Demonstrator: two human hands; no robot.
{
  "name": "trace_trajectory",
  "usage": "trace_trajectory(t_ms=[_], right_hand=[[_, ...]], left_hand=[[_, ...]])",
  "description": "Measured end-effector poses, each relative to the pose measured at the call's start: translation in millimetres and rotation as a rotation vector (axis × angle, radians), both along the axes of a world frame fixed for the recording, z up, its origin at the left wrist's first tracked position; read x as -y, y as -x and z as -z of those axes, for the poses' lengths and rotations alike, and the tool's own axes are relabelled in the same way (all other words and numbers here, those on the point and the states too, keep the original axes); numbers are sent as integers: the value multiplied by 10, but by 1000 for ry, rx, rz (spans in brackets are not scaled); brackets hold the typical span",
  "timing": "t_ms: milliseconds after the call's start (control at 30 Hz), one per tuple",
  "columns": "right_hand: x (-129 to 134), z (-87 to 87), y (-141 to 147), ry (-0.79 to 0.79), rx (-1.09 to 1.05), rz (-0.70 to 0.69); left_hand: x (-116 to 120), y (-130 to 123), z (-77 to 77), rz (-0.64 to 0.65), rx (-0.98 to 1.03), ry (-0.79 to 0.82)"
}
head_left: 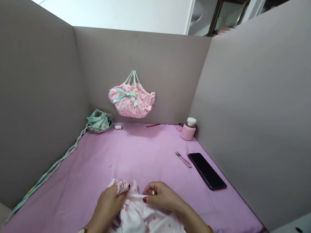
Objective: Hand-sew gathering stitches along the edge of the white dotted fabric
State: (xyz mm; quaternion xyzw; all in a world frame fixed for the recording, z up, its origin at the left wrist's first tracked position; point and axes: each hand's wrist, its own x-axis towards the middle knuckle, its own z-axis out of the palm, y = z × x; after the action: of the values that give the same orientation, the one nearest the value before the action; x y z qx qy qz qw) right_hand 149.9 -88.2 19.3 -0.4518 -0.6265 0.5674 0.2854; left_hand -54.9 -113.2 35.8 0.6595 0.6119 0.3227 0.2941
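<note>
A white fabric piece with pink-red dots (pixel 141 225) lies bunched at the table's front edge, its upper edge gathered. My left hand (pixel 111 200), with a watch at the wrist, is closed on a gathered part of the fabric at its upper left. Closed on the fabric's upper edge, a little to the right, is my right hand (pixel 160 195); the thumb lies on top and some fingers are hidden. A gold bangle circles my right forearm. The lower part of the fabric runs out of view.
Pink cloth covers the table (pixel 139 152) between grey partitions. Small scissors (pixel 183 159), a black phone (pixel 207 171) and a pink jar (pixel 188 130) are at right. A dotted pouch (pixel 131 103) hangs at the back; green fabric strips (pixel 99 120) fill a basket at left.
</note>
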Motion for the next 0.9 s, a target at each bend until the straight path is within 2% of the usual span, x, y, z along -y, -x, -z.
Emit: trace_trajectory(t_ms=[100, 267, 400, 467, 567, 633, 700, 767, 900], right_hand=[[-39, -38, 53, 9, -73, 58], [-177, -399, 217, 9, -185, 76], [-317, -696, 227, -109, -231, 142], [-380, -755, 180, -293, -179, 183], [-444, -633, 104, -744, 26, 198], [-465, -433, 72, -946, 145, 167], [-471, -207, 50, -1019, 211, 150], [-471, -23, 28, -1045, 236, 167], [-489, 122, -23, -1060, 224, 212]], left_hand=[[-30, 30, -58, 55, 193, 5], [-154, -43, -375, 208, 444, 4], [-407, -104, -544, 272, 490, -78], [-550, -119, -516, 300, 436, -226], [-713, -133, -306, 368, 278, -612], [-760, -134, -116, 387, 235, -742], [-766, -126, 40, 401, 227, -755], [-756, -114, 122, 436, 188, -762], [-768, -89, 124, 537, 67, -803]])
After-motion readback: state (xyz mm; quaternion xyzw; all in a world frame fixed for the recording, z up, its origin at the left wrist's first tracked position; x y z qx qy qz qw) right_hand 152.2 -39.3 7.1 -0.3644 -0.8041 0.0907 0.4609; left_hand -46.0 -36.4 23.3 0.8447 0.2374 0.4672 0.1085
